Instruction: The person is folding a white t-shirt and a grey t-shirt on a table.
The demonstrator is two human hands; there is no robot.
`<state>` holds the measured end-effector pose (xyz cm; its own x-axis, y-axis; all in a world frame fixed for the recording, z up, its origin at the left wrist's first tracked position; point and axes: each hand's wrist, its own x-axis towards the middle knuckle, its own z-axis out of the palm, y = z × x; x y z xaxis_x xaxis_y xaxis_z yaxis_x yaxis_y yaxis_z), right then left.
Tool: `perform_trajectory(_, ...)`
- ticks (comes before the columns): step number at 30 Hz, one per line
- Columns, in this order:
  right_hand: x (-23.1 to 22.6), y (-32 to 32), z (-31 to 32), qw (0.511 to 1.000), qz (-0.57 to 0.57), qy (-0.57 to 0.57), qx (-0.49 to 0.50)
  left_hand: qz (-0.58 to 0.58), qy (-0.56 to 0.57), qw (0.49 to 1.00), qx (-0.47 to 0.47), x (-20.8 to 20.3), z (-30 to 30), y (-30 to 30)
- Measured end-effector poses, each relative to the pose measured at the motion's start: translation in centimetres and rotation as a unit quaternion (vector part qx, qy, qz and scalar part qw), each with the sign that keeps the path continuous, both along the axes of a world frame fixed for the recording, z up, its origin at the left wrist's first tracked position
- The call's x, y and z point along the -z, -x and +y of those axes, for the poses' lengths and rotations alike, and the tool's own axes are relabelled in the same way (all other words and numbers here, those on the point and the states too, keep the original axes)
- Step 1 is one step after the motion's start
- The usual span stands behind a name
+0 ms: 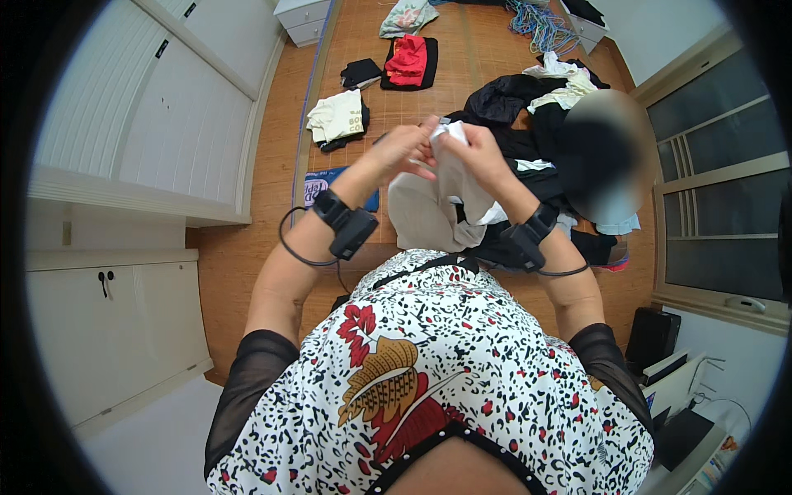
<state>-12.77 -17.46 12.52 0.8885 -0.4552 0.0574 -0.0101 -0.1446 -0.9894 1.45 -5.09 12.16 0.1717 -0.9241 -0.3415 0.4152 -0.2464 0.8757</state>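
Observation:
A beige garment (422,208) with a white inner part hangs in front of my body. My right hand (480,155) pinches its raised white upper edge between thumb and fingers. My left hand (406,150) is at the same edge, its thumb and forefinger closed on the cloth while the lower fingers stand a little apart. The lower part of the garment drapes in loose folds near my lap, and its exact kind is hard to tell.
Folded clothes lie at the left of the mat: a cream shirt (337,115), a dark piece (360,73), a red one (406,61). A black jacket (500,99) lies in a loose pile at right. Another person (602,157) is beside it. Blue cords (540,26) lie far off.

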Motion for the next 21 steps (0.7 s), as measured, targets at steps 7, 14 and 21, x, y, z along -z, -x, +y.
perform_trajectory(7,3.1,0.5,3.8,0.954,-0.009,0.294,-0.054,-0.088,-0.073,0.993,0.009,2.5,0.1,0.2)
perform_trajectory(14,6.8,-0.4,3.5,0.964,-0.010,0.250,0.094,-0.055,0.012,0.996,-0.073,4.7,0.6,2.0)
perform_trajectory(21,12.5,-1.4,0.7,0.983,0.089,0.157,0.035,-0.295,-0.042,0.954,-0.033,4.8,0.3,2.5)
